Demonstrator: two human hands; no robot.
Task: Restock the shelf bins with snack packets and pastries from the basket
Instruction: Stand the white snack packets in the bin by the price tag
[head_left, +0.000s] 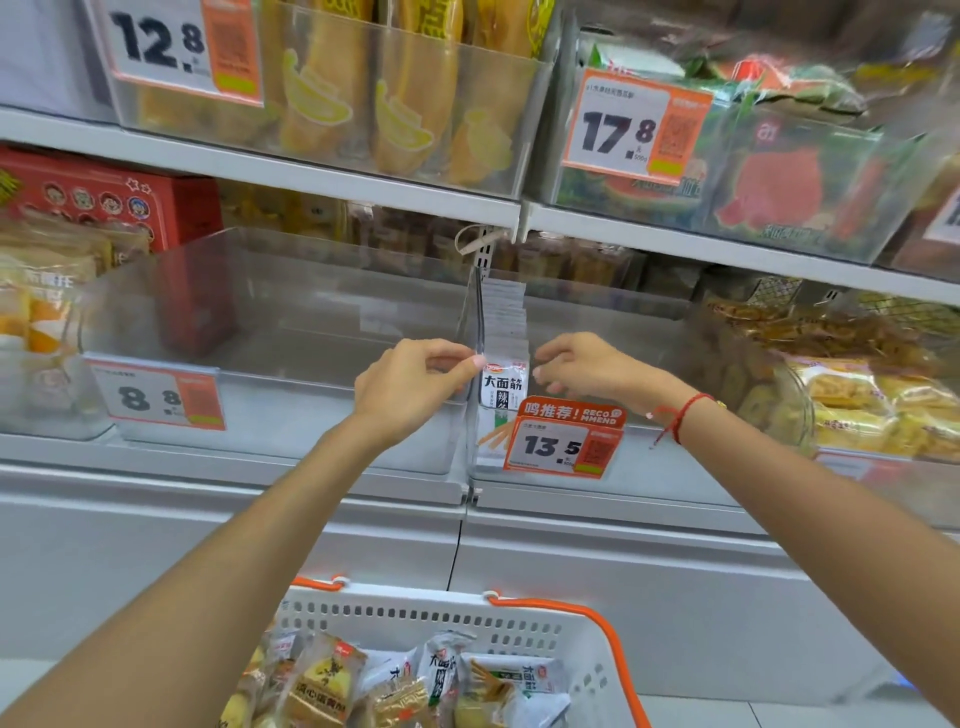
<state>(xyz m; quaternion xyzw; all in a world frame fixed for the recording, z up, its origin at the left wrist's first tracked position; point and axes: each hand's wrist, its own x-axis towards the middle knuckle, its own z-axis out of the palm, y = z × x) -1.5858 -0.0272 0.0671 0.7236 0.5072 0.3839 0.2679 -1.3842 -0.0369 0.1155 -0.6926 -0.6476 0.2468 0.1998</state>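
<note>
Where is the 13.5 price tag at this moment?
In the head view, the 13.5 price tag hangs on the front of the clear bin right of centre, just below the white snack packets and under the right hand.

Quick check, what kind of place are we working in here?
Most likely a snack shop or supermarket aisle: clear shelf bins of packaged snacks, orange price tags clipped to their fronts, and a white shopping basket of packets below.

Two bare forearms are seen, no sleeves worn. Left hand & wrist are left unadorned. Right hand: a thin red cord bracelet is tied at the wrist, w/ a loose knotted end and a small pale bead attached.
</note>
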